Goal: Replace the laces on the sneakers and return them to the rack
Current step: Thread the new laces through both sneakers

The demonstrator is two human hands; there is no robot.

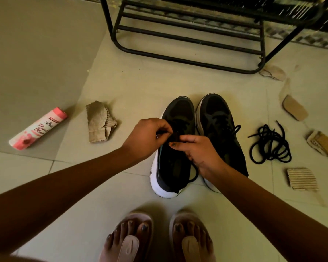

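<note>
Two black sneakers with white soles stand side by side on the tiled floor, toes pointing away from me. Over the left sneaker (175, 167) my left hand (148, 137) and my right hand (195, 150) meet, both pinching its black lace (175, 136) at the middle of the tongue. A loose end of that lace trails past the heel. The right sneaker (219, 121) is laced, with a loop lying to its right. A separate black lace (271, 146) lies coiled on the floor to the right of the pair. The black metal rack (187, 35) stands beyond the sneakers.
A pink and white bottle (38, 129) lies on the floor at the left. Torn cardboard pieces lie around: one at the left (99, 122), several at the right (301, 178). My sandalled feet (157, 239) are just below the sneakers.
</note>
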